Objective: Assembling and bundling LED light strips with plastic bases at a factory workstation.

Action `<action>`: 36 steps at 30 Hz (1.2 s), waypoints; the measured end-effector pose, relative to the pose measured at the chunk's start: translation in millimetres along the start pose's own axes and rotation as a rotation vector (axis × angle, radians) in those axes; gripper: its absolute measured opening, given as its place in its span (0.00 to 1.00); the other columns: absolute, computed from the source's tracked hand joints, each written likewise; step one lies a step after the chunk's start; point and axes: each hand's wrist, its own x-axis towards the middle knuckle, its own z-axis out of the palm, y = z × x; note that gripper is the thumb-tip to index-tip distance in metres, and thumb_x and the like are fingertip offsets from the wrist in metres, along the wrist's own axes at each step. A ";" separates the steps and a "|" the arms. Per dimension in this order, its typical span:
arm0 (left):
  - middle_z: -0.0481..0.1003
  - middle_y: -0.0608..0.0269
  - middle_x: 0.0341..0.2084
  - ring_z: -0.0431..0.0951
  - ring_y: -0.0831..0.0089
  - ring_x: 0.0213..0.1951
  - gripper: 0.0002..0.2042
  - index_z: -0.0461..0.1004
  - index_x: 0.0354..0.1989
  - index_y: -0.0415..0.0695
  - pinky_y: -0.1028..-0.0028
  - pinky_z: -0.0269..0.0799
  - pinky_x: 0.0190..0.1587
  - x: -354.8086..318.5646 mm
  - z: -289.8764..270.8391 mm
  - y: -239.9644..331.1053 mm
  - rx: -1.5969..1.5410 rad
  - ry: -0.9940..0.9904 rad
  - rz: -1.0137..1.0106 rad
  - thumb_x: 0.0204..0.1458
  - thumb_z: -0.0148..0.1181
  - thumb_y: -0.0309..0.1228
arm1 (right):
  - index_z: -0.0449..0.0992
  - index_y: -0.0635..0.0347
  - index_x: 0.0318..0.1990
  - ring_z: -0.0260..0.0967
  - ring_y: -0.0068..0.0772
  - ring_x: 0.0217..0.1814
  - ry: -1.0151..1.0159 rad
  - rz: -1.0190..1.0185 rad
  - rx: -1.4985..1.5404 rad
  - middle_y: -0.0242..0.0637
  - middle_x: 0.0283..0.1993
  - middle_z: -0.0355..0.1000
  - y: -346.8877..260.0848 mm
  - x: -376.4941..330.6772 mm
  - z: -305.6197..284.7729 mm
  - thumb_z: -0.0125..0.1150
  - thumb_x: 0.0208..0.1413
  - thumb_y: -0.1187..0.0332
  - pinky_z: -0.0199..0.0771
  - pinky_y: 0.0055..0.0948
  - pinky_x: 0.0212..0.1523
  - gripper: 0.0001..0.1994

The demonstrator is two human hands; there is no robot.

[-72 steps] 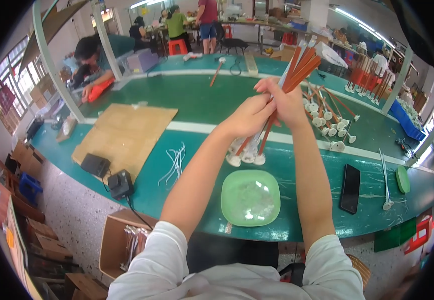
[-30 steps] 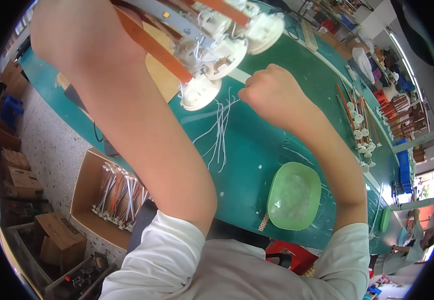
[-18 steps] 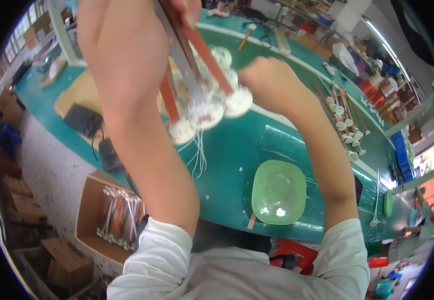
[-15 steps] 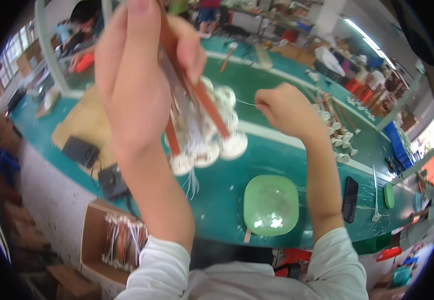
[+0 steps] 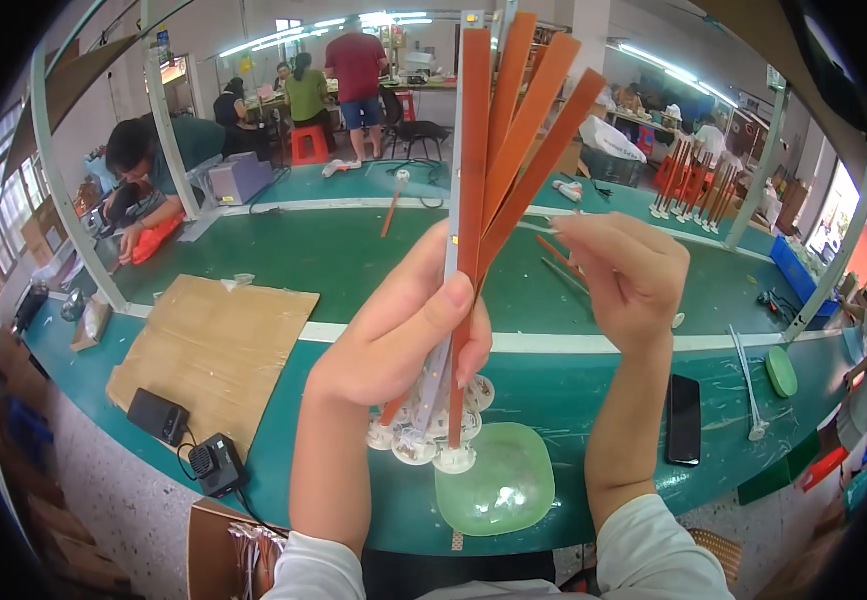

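Note:
My left hand (image 5: 404, 335) is closed round the middle of a bundle of LED strips (image 5: 474, 140) and holds it up. The strips are long and narrow, orange-brown or white with small yellow chips, and fan out at the top. White round bases (image 5: 454, 458) cluster at the bundle's lower end, above a light green dish (image 5: 499, 495). To the right of the bundle, my right hand (image 5: 634, 275) is raised with its fingers pinched together. A thin pale strand (image 5: 537, 228) runs from its fingertips toward the strips; its far end is hidden behind them.
A cardboard sheet (image 5: 219, 350), black power adapters (image 5: 159, 415) and a box of strips (image 5: 254, 555) lie left. A phone (image 5: 685, 420), a loose white strip (image 5: 749, 385) and a small green dish (image 5: 781, 372) are right. A co-worker (image 5: 164, 160) leans over the far left bench.
My view has tilted up. The bundle, lifted high and blurred before, now stands upright in front of me in my left hand. My right hand has come closer to it, still pinched.

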 end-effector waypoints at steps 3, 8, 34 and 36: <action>0.71 0.63 0.19 0.70 0.79 0.20 0.27 0.45 0.69 0.37 0.77 0.68 0.29 0.9 -1.0 -0.8 -0.069 -0.048 -0.018 0.68 0.39 0.40 | 0.81 0.64 0.36 0.74 0.31 0.27 -0.063 -0.066 0.021 0.40 0.28 0.77 1.2 3.5 1.4 0.63 0.45 0.84 0.71 0.23 0.28 0.10; 0.70 0.64 0.18 0.69 0.80 0.20 0.25 0.51 0.67 0.37 0.78 0.68 0.28 4.0 -7.4 -6.8 0.016 -0.045 -0.039 0.68 0.39 0.40 | 0.81 0.64 0.36 0.73 0.33 0.26 -0.122 -0.134 0.051 0.39 0.26 0.76 1.6 2.3 7.4 0.66 0.43 0.82 0.70 0.26 0.27 0.10; 0.70 0.67 0.19 0.70 0.81 0.22 0.12 0.61 0.52 0.37 0.78 0.67 0.26 12.4 5.1 -27.8 0.222 0.324 0.108 0.65 0.46 0.30 | 0.76 0.69 0.40 0.67 0.19 0.24 0.170 0.531 0.913 0.36 0.29 0.76 -32.8 -13.4 56.6 0.56 0.61 0.75 0.68 0.19 0.23 0.05; 0.69 0.67 0.19 0.69 0.81 0.22 0.13 0.61 0.54 0.37 0.78 0.67 0.26 12.2 8.0 -24.1 0.191 0.323 0.089 0.65 0.46 0.30 | 0.74 0.69 0.41 0.66 0.19 0.26 0.177 0.650 1.205 0.37 0.30 0.75 -31.3 -13.4 57.2 0.54 0.63 0.74 0.66 0.18 0.24 0.06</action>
